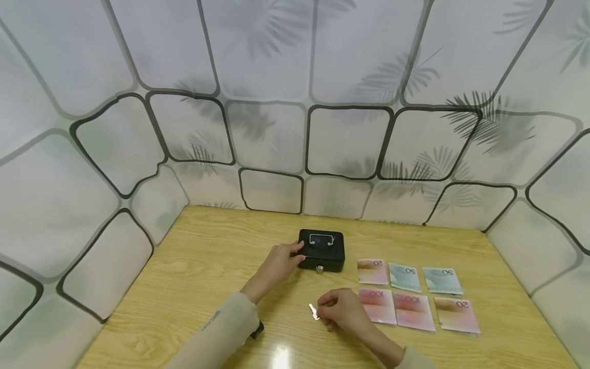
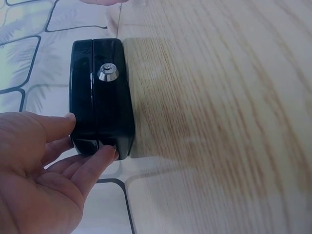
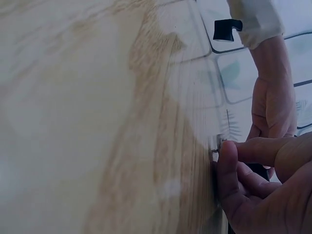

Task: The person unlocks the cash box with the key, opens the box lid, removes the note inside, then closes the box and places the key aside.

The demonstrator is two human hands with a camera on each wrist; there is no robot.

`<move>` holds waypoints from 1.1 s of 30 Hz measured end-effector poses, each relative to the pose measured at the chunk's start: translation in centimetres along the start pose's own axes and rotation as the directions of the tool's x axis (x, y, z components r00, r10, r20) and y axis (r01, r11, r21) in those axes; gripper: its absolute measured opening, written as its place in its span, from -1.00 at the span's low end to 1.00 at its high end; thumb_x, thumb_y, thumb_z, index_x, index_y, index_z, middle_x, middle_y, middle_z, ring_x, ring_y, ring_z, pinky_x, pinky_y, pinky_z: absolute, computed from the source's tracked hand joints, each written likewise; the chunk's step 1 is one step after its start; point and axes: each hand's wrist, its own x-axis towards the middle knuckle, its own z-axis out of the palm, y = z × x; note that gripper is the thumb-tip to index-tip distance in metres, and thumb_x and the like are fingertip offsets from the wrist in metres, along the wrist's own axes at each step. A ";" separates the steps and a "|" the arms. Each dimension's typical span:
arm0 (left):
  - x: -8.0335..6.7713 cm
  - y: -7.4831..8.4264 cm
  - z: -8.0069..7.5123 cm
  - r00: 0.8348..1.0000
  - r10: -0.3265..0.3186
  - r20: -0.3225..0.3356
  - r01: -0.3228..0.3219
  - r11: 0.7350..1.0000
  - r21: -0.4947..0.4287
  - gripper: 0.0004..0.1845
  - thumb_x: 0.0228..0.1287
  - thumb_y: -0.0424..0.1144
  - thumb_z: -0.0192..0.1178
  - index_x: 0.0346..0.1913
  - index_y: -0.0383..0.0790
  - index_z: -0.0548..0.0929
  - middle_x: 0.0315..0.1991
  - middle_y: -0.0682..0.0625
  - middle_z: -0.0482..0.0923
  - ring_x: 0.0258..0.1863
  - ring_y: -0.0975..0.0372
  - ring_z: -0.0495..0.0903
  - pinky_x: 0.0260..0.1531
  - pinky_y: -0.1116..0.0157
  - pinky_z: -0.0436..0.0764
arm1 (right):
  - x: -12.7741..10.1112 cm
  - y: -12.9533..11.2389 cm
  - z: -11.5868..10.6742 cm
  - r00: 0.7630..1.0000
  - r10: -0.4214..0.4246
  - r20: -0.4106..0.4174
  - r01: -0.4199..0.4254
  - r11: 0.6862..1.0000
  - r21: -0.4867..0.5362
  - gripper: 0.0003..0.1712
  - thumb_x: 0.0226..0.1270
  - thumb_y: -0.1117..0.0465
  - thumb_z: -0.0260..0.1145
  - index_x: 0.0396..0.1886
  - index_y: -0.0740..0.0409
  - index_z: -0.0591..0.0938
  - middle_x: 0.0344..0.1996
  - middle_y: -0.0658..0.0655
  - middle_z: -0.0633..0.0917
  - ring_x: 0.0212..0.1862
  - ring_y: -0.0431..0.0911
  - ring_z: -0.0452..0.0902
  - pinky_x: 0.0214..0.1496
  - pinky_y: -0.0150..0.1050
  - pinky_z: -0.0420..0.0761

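A small black cash box [image 1: 321, 249] with a metal handle on its lid and a keyhole [image 2: 107, 73] in front sits closed on the wooden table [image 1: 198, 266]. My left hand [image 1: 278, 264] holds the box's left end, thumb and fingers [image 2: 100, 158] against its side. My right hand [image 1: 341, 309] is nearer to me, above the table, and pinches a small silver key [image 1: 314, 311] between thumb and forefinger. In the right wrist view the key [image 3: 216, 146] shows only as a blurred sliver by the fingertips [image 3: 228, 151].
Several banknotes [image 1: 412, 292] lie in two rows on the table to the right of the box, close to my right hand. Patterned screen walls [image 1: 276, 138] close in the table at the back and both sides.
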 end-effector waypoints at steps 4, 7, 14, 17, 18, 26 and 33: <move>-0.1 -0.1 0.0 1.000 -0.004 0.001 0.004 1.000 -0.012 -0.51 0.48 -0.30 0.28 0.40 -0.34 0.52 0.39 -0.35 0.40 -0.71 0.31 0.08 -0.66 0.40 0.26 | -0.1 0.0 0.1 1.000 -0.008 0.003 0.008 1.000 0.014 -0.89 0.20 0.57 0.39 -0.26 0.53 0.69 -0.60 0.11 0.69 -0.62 -0.21 0.57 -0.54 -0.29 0.68; 0.0 -0.3 0.1 1.000 -0.003 -0.003 0.003 1.000 -0.015 -0.51 0.48 -0.30 0.28 0.40 -0.34 0.52 0.38 -0.34 0.40 -0.76 0.35 0.02 -0.69 0.43 0.24 | -0.1 -0.1 0.0 1.000 -0.013 0.008 0.013 1.000 0.024 -0.89 0.20 0.57 0.37 -0.26 0.55 0.68 -0.63 0.11 0.67 -0.63 -0.21 0.57 -0.55 -0.30 0.68; 0.1 -0.5 0.1 1.000 -0.002 -0.005 0.002 1.000 -0.027 -0.51 0.49 -0.28 0.28 0.40 -0.31 0.52 0.39 -0.32 0.41 -0.80 0.37 0.03 -0.74 0.46 0.22 | 0.0 0.0 0.0 1.000 -0.011 0.012 0.010 0.999 0.049 -0.85 0.20 0.55 0.38 -0.23 0.56 0.67 -0.56 0.13 0.71 -0.61 -0.20 0.58 -0.54 -0.34 0.66; 0.0 -0.5 0.0 1.000 -0.003 -0.005 0.003 0.999 -0.036 -0.51 0.49 -0.28 0.28 0.40 -0.30 0.53 0.39 -0.30 0.41 -0.81 0.37 0.06 -0.75 0.46 0.23 | 0.0 0.3 -0.1 1.000 -0.007 0.011 0.006 0.997 0.078 -0.81 0.20 0.54 0.38 -0.20 0.59 0.65 -0.53 0.14 0.71 -0.58 -0.18 0.59 -0.52 -0.33 0.67; 0.0 -0.5 0.0 1.000 -0.005 -0.004 0.004 0.999 -0.037 -0.51 0.49 -0.28 0.28 0.40 -0.29 0.53 0.39 -0.29 0.42 -0.80 0.36 0.08 -0.75 0.46 0.24 | 0.0 0.4 -0.2 1.000 -0.004 0.011 0.002 0.996 0.089 -0.80 0.20 0.53 0.39 -0.19 0.60 0.65 -0.52 0.14 0.71 -0.58 -0.18 0.59 -0.52 -0.33 0.67; 0.0 -0.7 -0.2 1.000 -0.009 -0.002 0.009 1.000 -0.018 -0.50 0.48 -0.28 0.29 0.41 -0.27 0.55 0.31 -0.27 0.53 -0.50 0.28 0.55 -0.66 0.42 0.39 | -0.3 0.2 -1.2 0.998 0.019 0.055 -0.028 0.985 0.167 -0.70 0.31 0.47 0.36 -0.06 0.64 0.59 -0.49 0.11 0.68 -0.53 -0.17 0.59 -0.48 -0.34 0.66; -0.5 -0.8 -0.4 0.999 -0.043 -0.001 0.043 0.999 -0.017 -0.47 0.48 -0.25 0.29 0.43 -0.30 0.51 0.31 -0.25 0.55 -0.20 0.13 0.74 -0.59 0.38 0.51 | -0.9 -0.6 -2.9 0.998 0.034 0.056 -0.044 0.981 0.190 -0.67 0.41 0.42 0.32 0.02 0.65 0.56 -0.46 0.15 0.68 -0.52 -0.15 0.60 -0.47 -0.32 0.67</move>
